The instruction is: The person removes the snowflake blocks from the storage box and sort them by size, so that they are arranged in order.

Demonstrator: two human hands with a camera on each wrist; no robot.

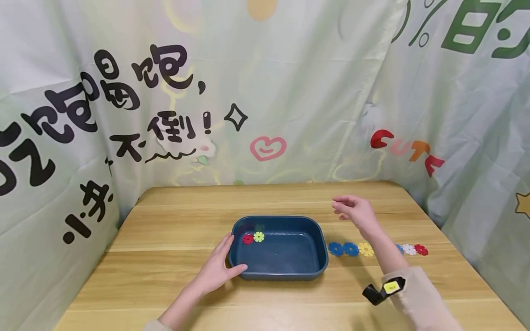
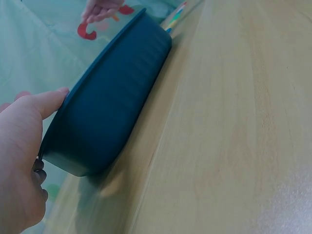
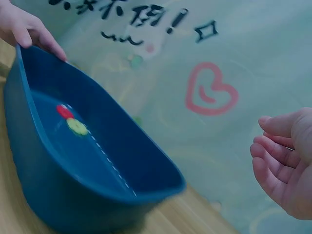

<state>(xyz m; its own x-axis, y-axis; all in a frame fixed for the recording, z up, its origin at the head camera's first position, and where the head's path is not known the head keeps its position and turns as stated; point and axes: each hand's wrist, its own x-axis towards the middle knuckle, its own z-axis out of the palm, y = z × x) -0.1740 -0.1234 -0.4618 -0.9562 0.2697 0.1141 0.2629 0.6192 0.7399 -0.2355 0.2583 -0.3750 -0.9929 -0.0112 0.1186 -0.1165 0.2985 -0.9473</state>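
A dark blue plastic tub (image 1: 285, 276) stands on the wooden table. My left hand (image 1: 216, 269) grips its near left corner, thumb on the near rim and fingers along the left side. Inside, towards the far left, lie a red flower-shaped disc (image 1: 248, 239) and a yellow-green one (image 1: 258, 236), side by side. Raised over the table, beyond the tub's right side, my right hand (image 1: 357, 214) holds nothing; its fingers are loosely curled, as the right wrist view shows.
Right of the tub runs a row of flower-shaped discs: blue ones (image 1: 351, 249), a yellow one (image 1: 366, 249), a white one (image 1: 409, 249) and a red one (image 1: 421, 249). My right forearm hides part of it. A printed curtain (image 1: 290, 101) hangs behind the table (image 1: 174, 216).
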